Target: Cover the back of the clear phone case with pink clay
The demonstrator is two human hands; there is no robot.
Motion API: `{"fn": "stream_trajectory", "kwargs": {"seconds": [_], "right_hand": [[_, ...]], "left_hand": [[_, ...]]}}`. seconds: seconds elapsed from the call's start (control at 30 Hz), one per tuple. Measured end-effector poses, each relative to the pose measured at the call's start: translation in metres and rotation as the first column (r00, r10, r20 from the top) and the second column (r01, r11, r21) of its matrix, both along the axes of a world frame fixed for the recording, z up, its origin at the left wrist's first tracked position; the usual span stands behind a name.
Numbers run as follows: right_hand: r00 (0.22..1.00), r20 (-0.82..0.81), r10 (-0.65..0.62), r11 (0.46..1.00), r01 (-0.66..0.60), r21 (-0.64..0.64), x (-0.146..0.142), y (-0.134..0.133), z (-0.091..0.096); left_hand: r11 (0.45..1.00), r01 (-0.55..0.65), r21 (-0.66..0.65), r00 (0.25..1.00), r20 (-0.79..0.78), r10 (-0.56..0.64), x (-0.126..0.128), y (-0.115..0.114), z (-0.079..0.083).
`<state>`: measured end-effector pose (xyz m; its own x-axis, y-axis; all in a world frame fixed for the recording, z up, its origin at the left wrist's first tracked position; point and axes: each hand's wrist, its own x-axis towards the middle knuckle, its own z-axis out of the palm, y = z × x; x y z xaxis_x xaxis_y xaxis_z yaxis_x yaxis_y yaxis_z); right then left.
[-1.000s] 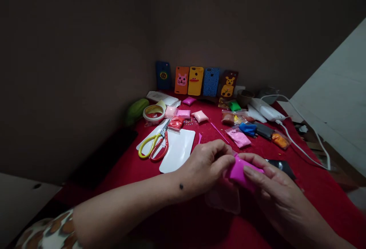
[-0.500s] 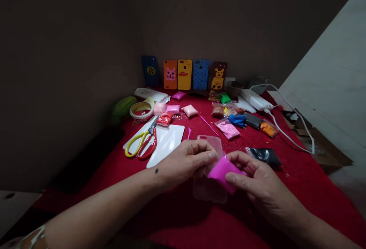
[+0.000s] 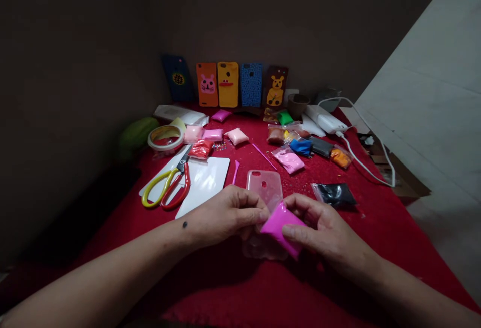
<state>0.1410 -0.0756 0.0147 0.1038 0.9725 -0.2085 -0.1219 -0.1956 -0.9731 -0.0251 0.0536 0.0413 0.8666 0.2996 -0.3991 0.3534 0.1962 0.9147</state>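
Observation:
A bright pink packet of modelling clay (image 3: pixel 278 224) is held above the table between both hands. My right hand (image 3: pixel 319 225) grips its right side, thumb on top and fingers behind. At the packet's left edge, my left hand (image 3: pixel 236 212) pinches the clear plastic wrapping with thumb and fingertips. Below them a transparent phone case (image 3: pixel 264 186) lies flat on the red cloth, its lower part partly covered by the hands and packet. A black clay packet (image 3: pixel 334 194) rests just beyond my right hand.
Scissors (image 3: pixel 169 185) lie on white sheets (image 3: pixel 210 177) at left, near a tape roll (image 3: pixel 165 137). Decorated phone cases (image 3: pixel 228 85) lean against the back wall. Several clay packets (image 3: pixel 288 160) are scattered mid-table. A white power bank (image 3: pixel 325 119) with a looping cable (image 3: pixel 376 177) sits at right.
The view has shifted, so most things on the table appear further left and somewhat higher. Both hands keep their hold on the pink packet, and more of the phone case's upper part shows.

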Motion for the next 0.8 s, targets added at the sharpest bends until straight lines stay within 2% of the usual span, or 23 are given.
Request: {"fn": "stream_trajectory", "kwargs": {"seconds": [0.17, 0.33, 0.47, 0.63, 0.8], "right_hand": [[0.996, -0.027, 0.086, 0.996, -0.086, -0.002, 0.0025, -0.0032, 0.0038], [0.987, -0.074, 0.141, 0.989, -0.138, 0.047, 0.0079, -0.0049, -0.0024], [0.985, -0.102, 0.140, 0.990, -0.136, 0.042, 0.0092, -0.0032, -0.0045], [0.977, -0.175, 0.125, 0.992, -0.129, -0.009, 0.0072, -0.0005, 0.0019], [0.974, -0.190, 0.126, 0.992, -0.128, 0.002, 0.0081, -0.0007, 0.0008]], "left_hand": [[0.999, 0.025, -0.043, 1.000, 0.000, -0.025, -0.0008, -0.0006, -0.0027], [0.995, 0.023, -0.098, 1.000, 0.006, -0.022, -0.0007, -0.0019, -0.0035], [0.990, 0.028, -0.139, 0.999, 0.025, -0.025, -0.0014, -0.0015, -0.0053], [0.986, 0.011, -0.164, 0.999, 0.041, -0.004, -0.0019, -0.0006, -0.0066], [0.984, 0.014, -0.179, 0.999, 0.049, -0.005, -0.0031, -0.0001, -0.0093]]}}
